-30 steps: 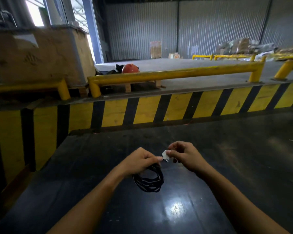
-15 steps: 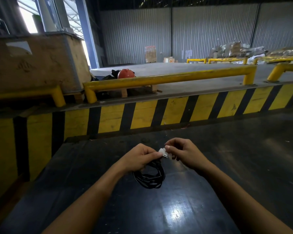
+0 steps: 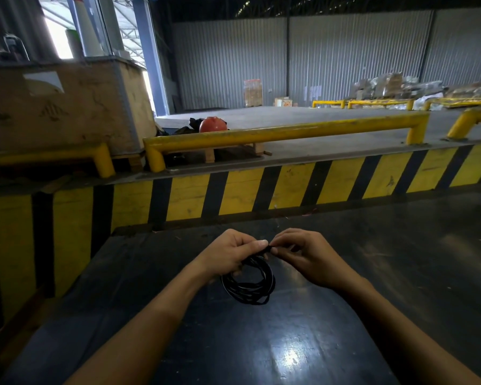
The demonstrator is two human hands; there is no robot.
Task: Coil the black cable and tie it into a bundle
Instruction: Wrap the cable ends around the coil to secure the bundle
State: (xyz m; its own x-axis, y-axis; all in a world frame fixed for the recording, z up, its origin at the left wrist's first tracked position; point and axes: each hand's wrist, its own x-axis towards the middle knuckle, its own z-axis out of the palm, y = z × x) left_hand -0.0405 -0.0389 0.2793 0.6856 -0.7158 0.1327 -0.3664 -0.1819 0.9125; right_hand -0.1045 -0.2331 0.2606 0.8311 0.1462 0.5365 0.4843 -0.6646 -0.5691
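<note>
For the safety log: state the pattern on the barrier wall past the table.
Yellow and black stripes on the barrier wall, seen in the head view.

This is a warehouse or loading-dock hall. Grey corrugated metal walls [image 3: 345,56] close off the back, and a wide concrete floor [image 3: 303,118] stretches out in front of them. Yellow pipe guard rails [image 3: 275,133] line a raised edge painted in yellow-and-black hazard stripes [image 3: 261,190]. Far off, stacked cartons [image 3: 252,93] and wrapped goods [image 3: 395,84] sit against the wall. At the left stands a large worn crate [image 3: 59,107], with daylight coming through a tall doorway [image 3: 59,37] behind it.
</note>
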